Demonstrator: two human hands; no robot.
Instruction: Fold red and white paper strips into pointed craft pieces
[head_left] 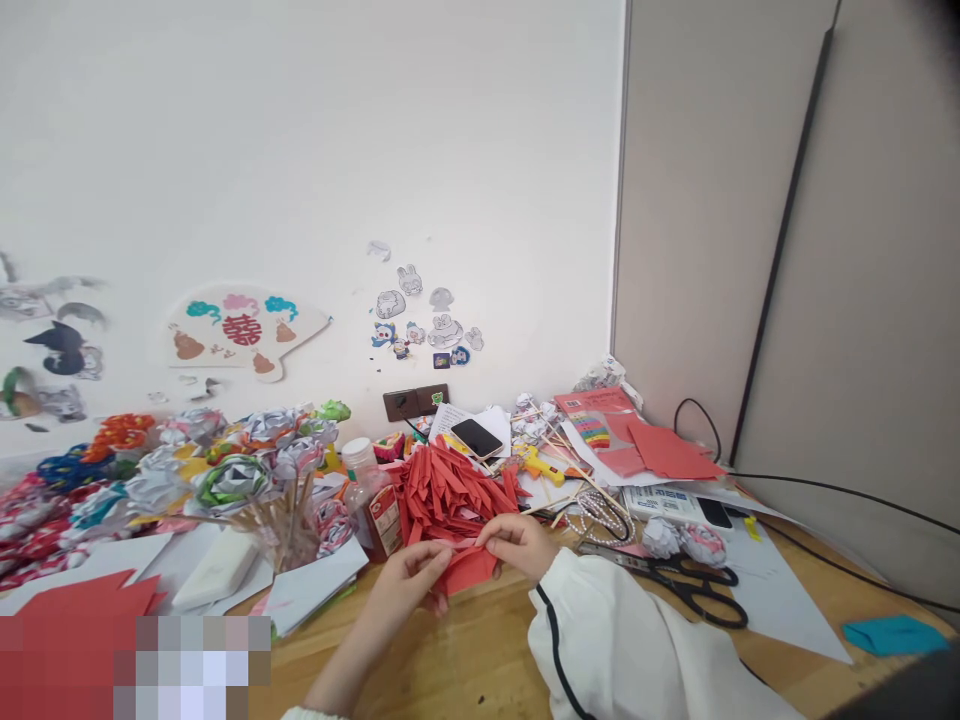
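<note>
My left hand (pixel 409 578) and my right hand (pixel 517 541) meet over the wooden table (pixel 465 650), both pinched on one small red sheet of paper (pixel 469 570) held between them. The sheet's top edge is folded over and its lower corner points toward me. Just behind the hands lies a heap of folded red paper strips (pixel 450 490). My right arm wears a white sleeve (pixel 622 640) with a dark stripe.
Paper flowers on sticks (pixel 247 470) crowd the left. A small bottle (pixel 373 500), a phone (pixel 475 437), a yellow glue gun (pixel 541 465), black scissors (pixel 686 585), red sheets (pixel 660 450) and a teal paper (pixel 892 635) lie around. Cables (pixel 840 490) run at the right.
</note>
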